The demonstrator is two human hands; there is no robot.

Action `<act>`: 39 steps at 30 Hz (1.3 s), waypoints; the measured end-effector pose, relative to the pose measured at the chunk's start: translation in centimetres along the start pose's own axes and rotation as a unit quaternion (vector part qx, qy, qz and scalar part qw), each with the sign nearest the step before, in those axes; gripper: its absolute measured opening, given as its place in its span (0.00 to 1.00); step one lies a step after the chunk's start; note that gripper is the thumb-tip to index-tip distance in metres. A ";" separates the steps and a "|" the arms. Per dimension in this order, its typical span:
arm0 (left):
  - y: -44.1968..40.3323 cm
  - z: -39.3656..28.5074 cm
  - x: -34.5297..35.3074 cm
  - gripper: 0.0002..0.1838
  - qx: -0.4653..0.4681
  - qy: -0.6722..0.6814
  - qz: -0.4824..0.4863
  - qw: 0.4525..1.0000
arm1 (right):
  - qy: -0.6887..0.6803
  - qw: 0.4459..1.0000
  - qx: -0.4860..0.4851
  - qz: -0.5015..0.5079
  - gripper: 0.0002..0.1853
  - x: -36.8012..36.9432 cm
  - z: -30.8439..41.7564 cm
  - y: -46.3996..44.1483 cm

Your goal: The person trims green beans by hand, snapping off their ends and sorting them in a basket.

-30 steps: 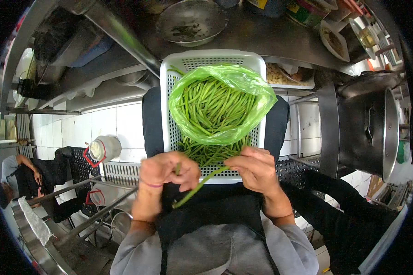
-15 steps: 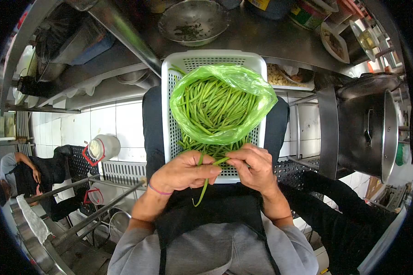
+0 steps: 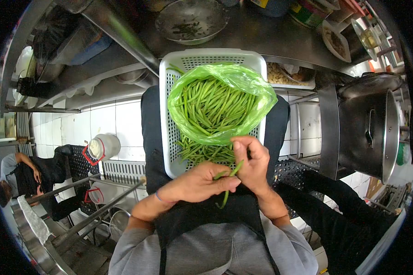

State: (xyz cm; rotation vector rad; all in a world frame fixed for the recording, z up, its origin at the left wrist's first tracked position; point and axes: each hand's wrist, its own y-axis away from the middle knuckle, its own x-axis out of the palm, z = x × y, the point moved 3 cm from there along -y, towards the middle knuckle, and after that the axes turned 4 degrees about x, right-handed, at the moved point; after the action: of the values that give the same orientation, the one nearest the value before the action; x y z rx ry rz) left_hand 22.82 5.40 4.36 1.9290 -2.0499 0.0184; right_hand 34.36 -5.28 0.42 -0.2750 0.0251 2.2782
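Some slender green beans [image 3: 237,168], one curved, are clamped by left fingers [image 3: 231,179], lower centre; right fingers' [image 3: 235,143] closure, I cannot tell.

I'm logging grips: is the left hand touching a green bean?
Touching: the head view shows the left hand pinching a green bean between thumb and fingers.

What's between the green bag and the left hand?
Loose green beans in the white basket lie between bag and left hand, in the head view.

Bright green bag [image 3: 253,107], white perforated basket [image 3: 167,151], black apron [image 3: 206,211], grey sleeves [image 3: 135,243].
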 end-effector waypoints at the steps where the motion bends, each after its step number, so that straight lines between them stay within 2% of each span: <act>1: 0.1 -0.6 -0.1 0.16 -0.022 -0.026 -0.012 0.999 | -0.082 0.994 0.065 0.012 0.09 0.2 -0.4 -0.2; 4: -0.1 -1.1 -1.6 0.15 0.059 -0.009 -0.287 0.956 | -0.269 0.938 0.176 0.133 0.14 -0.4 -1.1 0.1; 5: 0.3 -1.9 -2.6 0.14 0.072 -0.012 -0.313 0.947 | -0.289 0.920 0.194 0.182 0.17 -0.3 -1.2 0.5; 8: 0.7 -2.1 -4.0 0.14 0.079 -0.030 -0.336 0.938 | -0.319 0.889 0.227 0.239 0.17 0.6 -0.8 1.5; 12: 0.2 -1.7 -3.5 0.15 0.119 -0.064 -0.344 0.929 | -0.207 0.935 0.172 0.232 0.11 1.1 0.3 1.6; 15: 0.9 -1.6 -3.5 0.13 0.113 -0.104 -0.363 0.919 | -0.142 0.960 0.124 0.207 0.08 1.1 0.6 1.3; 18: 1.4 -3.6 -2.8 0.06 0.199 -0.279 -0.385 0.857 | -0.091 0.975 0.100 0.175 0.08 1.0 0.3 1.2; 19: 1.5 -4.1 -2.4 0.07 0.220 -0.321 -0.336 0.857 | -0.071 0.979 0.097 0.164 0.08 1.0 0.2 1.2; 21: 2.1 -4.8 -1.6 0.16 0.259 -0.401 -0.237 0.846 | -0.079 0.977 0.130 0.148 0.08 1.0 -0.2 1.3; 22: 2.3 -4.8 -1.1 0.18 0.277 -0.369 -0.196 0.865 | -0.083 0.976 0.147 0.139 0.08 1.0 -0.3 1.3; 24: 2.8 -4.9 0.2 0.21 0.310 -0.302 -0.113 0.895 | -0.162 0.956 0.208 0.130 0.09 1.2 -1.0 1.1; 25: 3.1 -5.3 0.7 0.17 0.307 -0.305 -0.083 0.898 | -0.200 0.942 0.237 0.125 0.10 1.4 -1.2 1.0; 28: 4.1 -4.2 -0.3 0.06 0.321 -0.264 -0.138 0.899 | -0.474 0.829 0.260 0.144 0.15 0.6 -0.5 0.7; 29: 4.9 -4.3 -1.0 0.02 0.296 -0.299 -0.190 0.887 | -0.482 0.833 0.228 0.144 0.17 0.1 0.2 0.2; 30: 5.4 -4.3 -1.5 0.07 0.282 -0.294 -0.237 0.882 | -0.531 0.802 0.234 0.143 0.18 -0.4 -0.5 0.3; 31: 5.9 -3.9 -2.2 0.07 0.276 -0.306 -0.267 0.871 | -0.543 0.796 0.228 0.143 0.18 -1.0 -0.8 0.3; 32: 6.2 -3.5 -2.9 0.11 0.269 -0.317 -0.296 0.860 | -0.554 0.789 0.222 0.145 0.18 -1.6 -1.0 0.2; 35: 5.2 -3.1 -2.8 0.14 0.209 -0.374 -0.266 0.864 | -0.590 0.768 0.223 0.110 0.17 -3.0 -1.0 -0.2; 36: 4.4 -3.0 -2.6 0.16 0.194 -0.399 -0.250 0.861 | -0.581 0.778 0.223 0.092 0.16 -3.1 -0.9 -0.4; 37: 3.6 -3.4 -2.1 0.25 0.173 -0.405 -0.238 0.866 | -0.571 0.786 0.226 0.074 0.15 -3.3 -0.5 -0.7; 39: 3.2 -3.4 -2.4 0.27 0.187 -0.423 -0.263 0.847 | -0.562 0.795 0.220 0.054 0.15 -3.6 -0.6 -0.9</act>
State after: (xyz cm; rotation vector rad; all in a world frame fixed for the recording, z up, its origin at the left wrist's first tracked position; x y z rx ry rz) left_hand 20.52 8.79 7.64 3.1002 -1.9434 -0.7375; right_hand 37.45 -7.46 0.66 1.3560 -0.0476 2.1193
